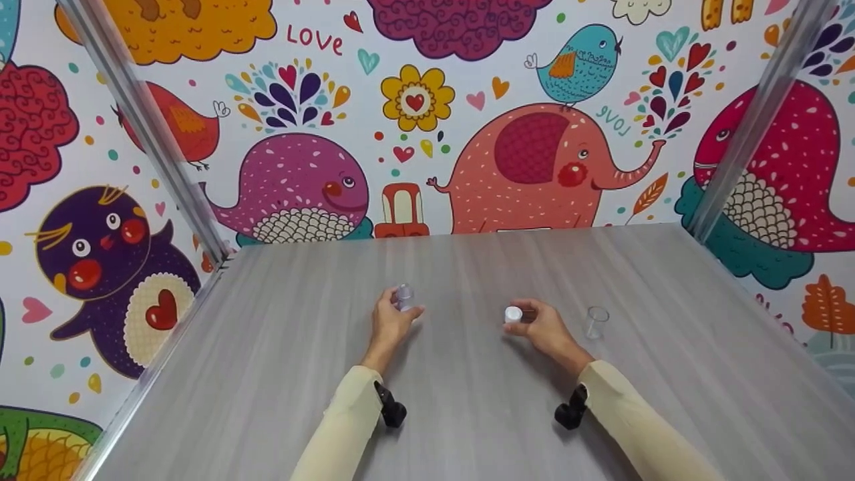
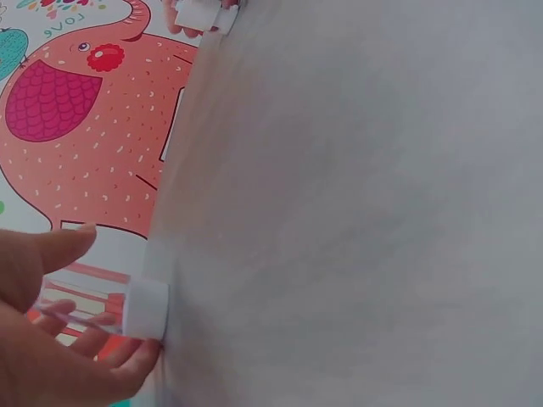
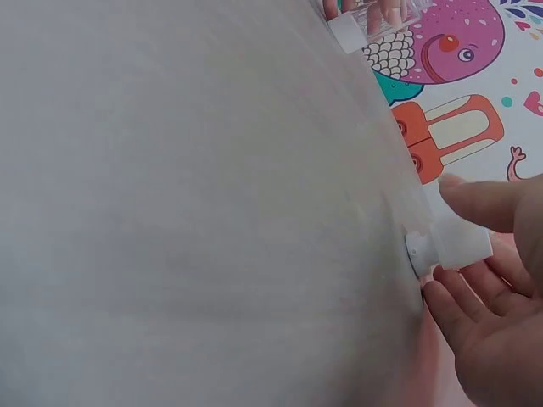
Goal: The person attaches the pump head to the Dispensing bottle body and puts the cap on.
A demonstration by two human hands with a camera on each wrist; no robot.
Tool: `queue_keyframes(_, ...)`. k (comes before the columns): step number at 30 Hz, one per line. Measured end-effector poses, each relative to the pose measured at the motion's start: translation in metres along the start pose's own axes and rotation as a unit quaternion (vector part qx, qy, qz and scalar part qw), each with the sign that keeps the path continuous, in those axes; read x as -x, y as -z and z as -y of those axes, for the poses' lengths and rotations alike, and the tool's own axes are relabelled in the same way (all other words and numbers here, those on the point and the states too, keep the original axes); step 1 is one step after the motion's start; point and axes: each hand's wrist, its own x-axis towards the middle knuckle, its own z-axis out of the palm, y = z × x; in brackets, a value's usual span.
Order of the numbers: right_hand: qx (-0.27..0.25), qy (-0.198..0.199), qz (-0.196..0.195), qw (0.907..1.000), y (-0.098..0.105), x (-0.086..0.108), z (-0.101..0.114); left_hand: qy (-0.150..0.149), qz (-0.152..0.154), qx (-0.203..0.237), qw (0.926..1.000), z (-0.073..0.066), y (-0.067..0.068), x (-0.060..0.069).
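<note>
My left hand (image 1: 394, 324) is around a small clear plastic container (image 1: 405, 294). In the left wrist view its white cap (image 2: 146, 310) faces down against the table, the thumb apart from it and the other fingers along its far side. My right hand (image 1: 549, 331) is around a small white piece (image 1: 513, 314), a cap or capped container. In the right wrist view this piece has a wide white part (image 3: 462, 242) above a narrower base at the tabletop; the thumb is apart from it, fingers close beside it. A clear glass cup (image 1: 596, 323) stands right of my right hand.
The grey wood-grain table (image 1: 461, 401) reaches back to a wall printed with cartoon animals. Metal posts (image 1: 153, 140) rise at its two far corners. A small black camera (image 1: 391, 406) is strapped to each wrist.
</note>
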Motion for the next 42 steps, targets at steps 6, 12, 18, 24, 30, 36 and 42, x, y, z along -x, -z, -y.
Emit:
queue_keyframes(6, -0.002, -0.015, -0.021, 0.9997, -0.003, -0.001, -0.001, -0.007, -0.010, 0.004, 0.9999, 0.000, -0.002, 0.001)
queue_keyframes(12, 0.009, -0.029, -0.041, 0.9987, -0.005, -0.002, 0.000, -0.022, -0.029, 0.005, 0.9993, 0.001, -0.004, -0.001)
queue_keyframes(18, 0.028, -0.026, -0.050, 0.9980, -0.007, -0.002, 0.001, -0.032, -0.044, 0.012, 0.9984, 0.004, -0.005, -0.001)
queue_keyframes(24, 0.034, -0.024, -0.056, 0.9976, -0.010, -0.002, 0.003, -0.036, -0.047, 0.013, 0.9982, 0.006, -0.004, -0.001)
queue_keyframes(30, 0.038, -0.027, -0.055, 0.9974, -0.012, -0.001, 0.005, -0.037, -0.032, 0.015, 0.9987, 0.006, -0.002, -0.001)
queue_keyframes(36, 0.043, -0.027, -0.055, 0.9972, -0.013, 0.000, 0.006, -0.047, -0.028, 0.015, 0.9984, 0.008, -0.001, -0.001)
queue_keyframes(42, 0.032, -0.028, -0.056, 0.9975, -0.014, -0.002, 0.008, -0.047, -0.027, 0.017, 0.9984, 0.008, -0.001, 0.000)
